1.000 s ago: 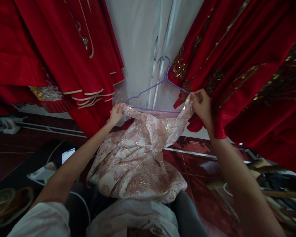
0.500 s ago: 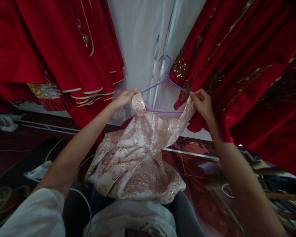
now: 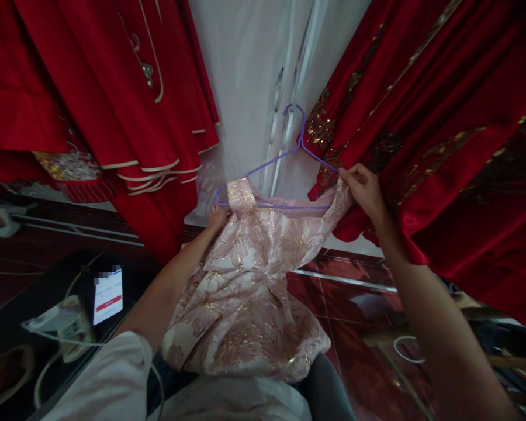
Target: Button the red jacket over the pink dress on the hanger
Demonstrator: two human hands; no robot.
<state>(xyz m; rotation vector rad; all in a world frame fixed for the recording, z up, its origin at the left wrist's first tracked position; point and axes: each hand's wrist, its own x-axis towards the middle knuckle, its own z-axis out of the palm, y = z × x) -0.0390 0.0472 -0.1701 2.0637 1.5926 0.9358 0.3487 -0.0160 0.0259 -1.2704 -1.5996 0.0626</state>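
Observation:
A small pink and gold brocade dress (image 3: 249, 280) hangs on a purple wire hanger (image 3: 284, 158) in front of me. Its left strap lies over the hanger's left end. My right hand (image 3: 364, 188) pinches the dress's right shoulder against the hanger's right end. My left hand (image 3: 218, 217) sits lower, against the dress just under the left strap; its fingers are tucked behind the cloth. The skirt spreads down onto my lap.
Red gowns with gold trim hang at left (image 3: 92, 99) and right (image 3: 442, 134), close to both arms. A white wall (image 3: 245, 76) lies behind the hanger. A phone (image 3: 108, 295) and a power strip (image 3: 65, 324) lie at lower left. Dark red floor tiles (image 3: 350, 292) show below.
The left strap now sits over the hanger's left end. My left hand has dropped from the hanger to just below that strap. My right hand has kept its grip.

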